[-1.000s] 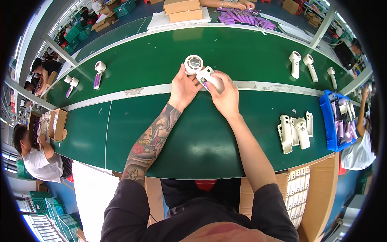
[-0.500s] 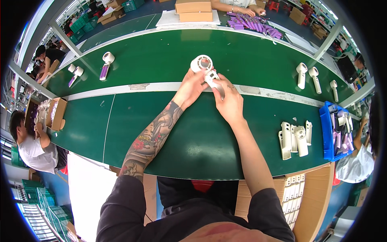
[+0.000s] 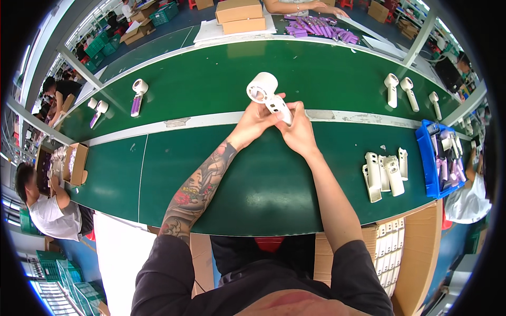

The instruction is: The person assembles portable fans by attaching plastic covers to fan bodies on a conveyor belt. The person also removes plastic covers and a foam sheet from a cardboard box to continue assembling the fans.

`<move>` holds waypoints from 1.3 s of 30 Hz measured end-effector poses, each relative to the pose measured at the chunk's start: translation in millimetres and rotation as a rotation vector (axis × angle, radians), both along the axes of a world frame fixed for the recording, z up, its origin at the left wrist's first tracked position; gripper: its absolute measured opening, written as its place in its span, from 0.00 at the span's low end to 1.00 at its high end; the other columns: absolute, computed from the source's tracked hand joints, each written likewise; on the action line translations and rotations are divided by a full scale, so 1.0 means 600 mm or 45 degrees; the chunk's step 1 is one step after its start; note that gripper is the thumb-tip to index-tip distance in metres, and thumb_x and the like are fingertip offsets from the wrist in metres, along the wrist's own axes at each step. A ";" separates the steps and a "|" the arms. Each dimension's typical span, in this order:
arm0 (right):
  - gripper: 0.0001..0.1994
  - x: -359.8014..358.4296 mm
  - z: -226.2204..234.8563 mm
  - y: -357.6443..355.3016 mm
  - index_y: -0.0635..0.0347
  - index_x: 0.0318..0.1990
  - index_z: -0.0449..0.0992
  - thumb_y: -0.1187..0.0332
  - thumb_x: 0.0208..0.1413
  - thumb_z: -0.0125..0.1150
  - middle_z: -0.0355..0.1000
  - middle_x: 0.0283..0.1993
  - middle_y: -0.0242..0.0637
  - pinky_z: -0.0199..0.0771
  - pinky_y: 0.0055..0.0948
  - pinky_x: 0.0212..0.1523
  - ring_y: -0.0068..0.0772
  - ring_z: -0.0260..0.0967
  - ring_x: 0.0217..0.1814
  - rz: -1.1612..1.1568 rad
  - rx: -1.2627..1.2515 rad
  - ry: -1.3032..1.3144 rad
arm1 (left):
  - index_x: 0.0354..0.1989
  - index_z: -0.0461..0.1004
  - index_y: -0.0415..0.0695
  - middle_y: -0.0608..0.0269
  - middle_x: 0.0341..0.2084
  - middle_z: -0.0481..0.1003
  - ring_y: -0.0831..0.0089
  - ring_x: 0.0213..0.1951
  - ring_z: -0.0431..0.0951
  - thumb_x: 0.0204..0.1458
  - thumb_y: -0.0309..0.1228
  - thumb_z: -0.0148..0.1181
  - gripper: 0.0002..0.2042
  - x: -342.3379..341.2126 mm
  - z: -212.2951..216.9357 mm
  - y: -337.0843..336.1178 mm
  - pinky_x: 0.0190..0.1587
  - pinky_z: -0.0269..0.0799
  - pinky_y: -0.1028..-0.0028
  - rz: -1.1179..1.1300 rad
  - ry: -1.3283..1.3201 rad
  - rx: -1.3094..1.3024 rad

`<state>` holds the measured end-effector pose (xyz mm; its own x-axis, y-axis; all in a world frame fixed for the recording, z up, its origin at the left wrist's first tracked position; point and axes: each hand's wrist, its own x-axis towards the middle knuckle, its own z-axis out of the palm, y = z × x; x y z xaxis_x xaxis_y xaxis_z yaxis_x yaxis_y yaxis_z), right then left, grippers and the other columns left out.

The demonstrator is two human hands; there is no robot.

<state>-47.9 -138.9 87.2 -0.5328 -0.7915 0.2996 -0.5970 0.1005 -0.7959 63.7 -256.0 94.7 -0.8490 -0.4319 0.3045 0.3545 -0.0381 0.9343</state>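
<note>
Over the white strip in the middle of the bench, both my hands grip a white handheld fan (image 3: 262,86) with a wide round head. My left hand (image 3: 253,120) is closed around the handle just under the head, its thumb along the side. My right hand (image 3: 299,130) pinches the lower end of the white handle cover (image 3: 278,107), which has dark oval openings and lies along the handle. Fingers hide whether the cover sits fully flush.
Several white handle shells (image 3: 383,174) lie at right beside a blue bin (image 3: 432,160) of purple and white parts. Other fans stand on the green belt (image 3: 200,79). An open carton (image 3: 416,253) of shells stands below right. Co-workers sit at both sides and across.
The fan has turned in my hands, so its head shows more of its side. My right fingers have shifted to the lower end of the handle cover. The view has shifted slightly.
</note>
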 end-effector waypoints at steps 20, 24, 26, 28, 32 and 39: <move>0.15 -0.064 -0.007 0.008 0.69 0.53 0.66 0.68 0.66 0.56 0.76 0.42 0.48 0.79 0.34 0.37 0.39 0.78 0.34 0.810 -0.427 -1.722 | 0.55 0.69 0.33 0.50 0.41 0.76 0.66 0.45 0.77 0.70 0.35 0.42 0.17 -0.007 -0.015 -0.005 0.54 0.73 0.68 0.244 -0.077 0.124; 0.16 -0.070 -0.025 0.001 0.71 0.56 0.67 0.68 0.68 0.54 0.75 0.45 0.48 0.79 0.31 0.44 0.34 0.76 0.41 0.841 -0.536 -1.736 | 0.57 0.67 0.34 0.49 0.43 0.75 0.65 0.48 0.77 0.71 0.37 0.36 0.20 -0.009 -0.024 -0.011 0.56 0.72 0.68 0.244 -0.079 0.134; 0.16 -0.046 -0.020 -0.011 0.72 0.57 0.67 0.69 0.68 0.53 0.74 0.47 0.48 0.78 0.29 0.47 0.32 0.75 0.45 0.338 -0.587 -1.407 | 0.57 0.67 0.33 0.49 0.44 0.75 0.65 0.48 0.77 0.71 0.36 0.37 0.19 -0.007 -0.022 -0.015 0.56 0.73 0.68 0.272 -0.050 0.187; 0.17 -0.041 -0.011 -0.009 0.73 0.58 0.66 0.70 0.68 0.52 0.74 0.48 0.48 0.77 0.28 0.49 0.31 0.74 0.48 0.086 -0.605 -1.221 | 0.57 0.67 0.33 0.48 0.44 0.75 0.64 0.48 0.77 0.71 0.35 0.38 0.18 -0.006 -0.022 -0.014 0.56 0.73 0.68 0.274 -0.029 0.217; 0.16 -0.054 0.012 0.009 0.71 0.59 0.69 0.73 0.68 0.51 0.73 0.51 0.47 0.73 0.25 0.52 0.28 0.70 0.52 -0.113 -0.810 -1.198 | 0.55 0.69 0.35 0.52 0.42 0.76 0.66 0.47 0.78 0.69 0.31 0.44 0.14 -0.017 -0.025 -0.009 0.56 0.72 0.71 0.305 -0.066 0.170; 0.15 -0.131 0.094 0.104 0.65 0.56 0.74 0.77 0.65 0.50 0.76 0.50 0.43 0.74 0.25 0.48 0.30 0.74 0.45 -0.014 -0.194 -0.647 | 0.47 0.76 0.38 0.62 0.38 0.79 0.75 0.39 0.79 0.56 0.17 0.58 0.11 -0.004 -0.029 -0.017 0.48 0.74 0.78 0.358 -0.175 -0.302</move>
<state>-126.6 -76.5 143.6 -0.6484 -0.7530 0.1124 -0.1315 -0.0346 -0.9907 61.2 -266.1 77.1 -0.7474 -0.5846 0.3157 0.1916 0.2653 0.9449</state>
